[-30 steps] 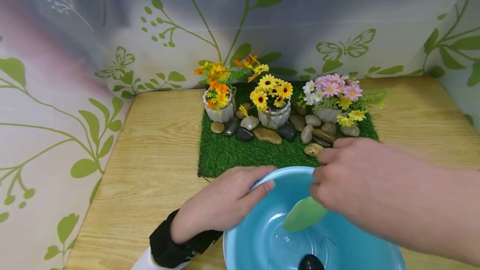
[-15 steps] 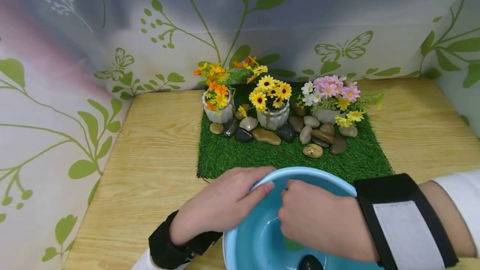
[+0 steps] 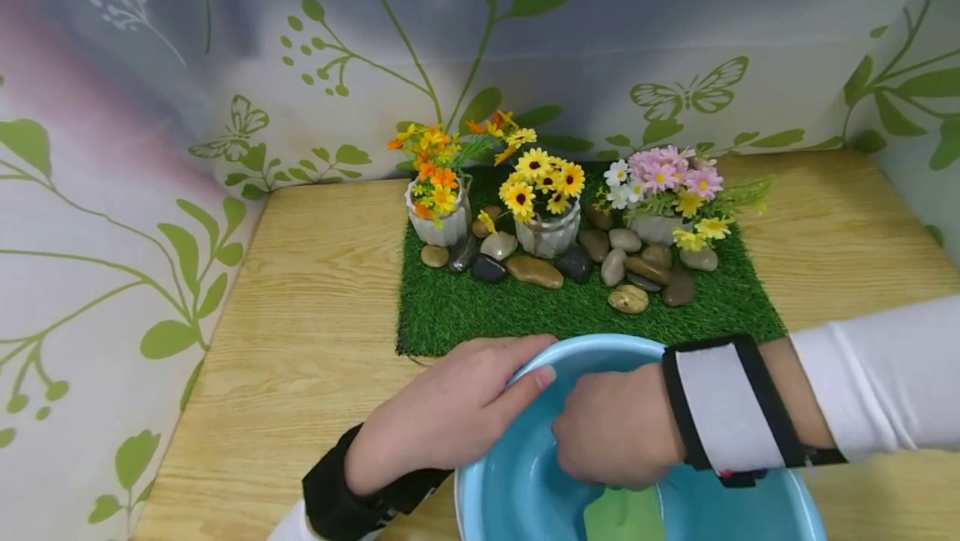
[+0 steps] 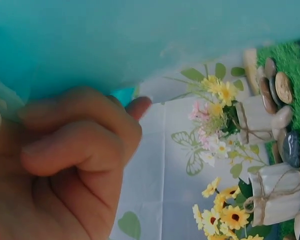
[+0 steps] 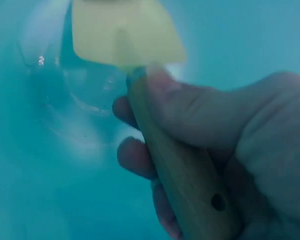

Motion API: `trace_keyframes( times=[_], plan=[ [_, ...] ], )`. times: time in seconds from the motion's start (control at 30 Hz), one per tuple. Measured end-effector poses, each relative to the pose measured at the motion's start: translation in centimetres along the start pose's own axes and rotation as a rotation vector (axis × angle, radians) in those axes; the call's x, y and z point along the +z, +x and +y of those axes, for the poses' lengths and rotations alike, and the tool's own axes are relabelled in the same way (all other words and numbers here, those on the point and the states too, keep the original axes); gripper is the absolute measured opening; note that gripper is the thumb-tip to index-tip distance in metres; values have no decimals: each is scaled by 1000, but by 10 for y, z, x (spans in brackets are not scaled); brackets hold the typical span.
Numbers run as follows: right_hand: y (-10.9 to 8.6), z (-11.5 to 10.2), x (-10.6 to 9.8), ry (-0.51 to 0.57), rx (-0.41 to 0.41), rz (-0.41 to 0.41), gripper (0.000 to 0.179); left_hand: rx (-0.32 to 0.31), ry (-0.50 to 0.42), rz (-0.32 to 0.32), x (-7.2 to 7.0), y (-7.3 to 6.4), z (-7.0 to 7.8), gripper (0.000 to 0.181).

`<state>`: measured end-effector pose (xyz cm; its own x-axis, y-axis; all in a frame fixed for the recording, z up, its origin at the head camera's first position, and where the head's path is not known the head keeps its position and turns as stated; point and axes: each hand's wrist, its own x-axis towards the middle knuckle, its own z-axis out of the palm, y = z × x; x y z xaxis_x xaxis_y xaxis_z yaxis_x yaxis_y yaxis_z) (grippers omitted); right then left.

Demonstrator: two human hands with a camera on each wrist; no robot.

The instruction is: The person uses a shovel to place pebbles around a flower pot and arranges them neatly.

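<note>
A light-blue plastic basin [image 3: 611,345] stands at the front of the wooden table, partly cut off by the frame's bottom. My left hand [image 3: 450,408] holds its left rim, thumb on the inside and fingers outside. Inside the basin, my right hand [image 3: 618,424] grips a spatula by its wooden handle [image 5: 182,172], which has a hole near the end. Its pale green blade [image 3: 624,514] points down toward the basin's bottom. In the right wrist view, a sliver of something dark shows at the blade's top edge; its kind cannot be told there.
Beyond the basin lies a green turf mat [image 3: 510,316] with several smooth stones [image 3: 534,272]. Three white pots of artificial flowers stand on it: orange-yellow [image 3: 438,220], yellow [image 3: 549,232] and pink-white [image 3: 660,228]. A printed cloth [image 3: 555,41] hangs behind the table.
My right hand has moved left and down into the basin, and the wrist has turned. The spatula blade now covers the spot where a black stone showed. My left hand stays on the rim.
</note>
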<state>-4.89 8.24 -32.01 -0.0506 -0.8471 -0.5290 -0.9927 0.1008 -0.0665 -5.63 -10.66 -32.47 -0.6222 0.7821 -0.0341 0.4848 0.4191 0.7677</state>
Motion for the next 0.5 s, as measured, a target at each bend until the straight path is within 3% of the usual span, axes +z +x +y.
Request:
trace_keyframes(
  times=[0.13,0.2,0.4,0.5],
  plan=[
    [-1,8,-2,125,-39,-61,23,4,9,-1,1,2,1,29],
    [-1,8,-1,100,-31,-56,21,1,6,-3,2,2,1,26],
    [-3,-1,5,-116,67,-13,20,4,-8,4,3,2,2,20],
    [-5,4,1,-24,37,-71,22,2,-8,6,3,1,2,21]
  ],
)
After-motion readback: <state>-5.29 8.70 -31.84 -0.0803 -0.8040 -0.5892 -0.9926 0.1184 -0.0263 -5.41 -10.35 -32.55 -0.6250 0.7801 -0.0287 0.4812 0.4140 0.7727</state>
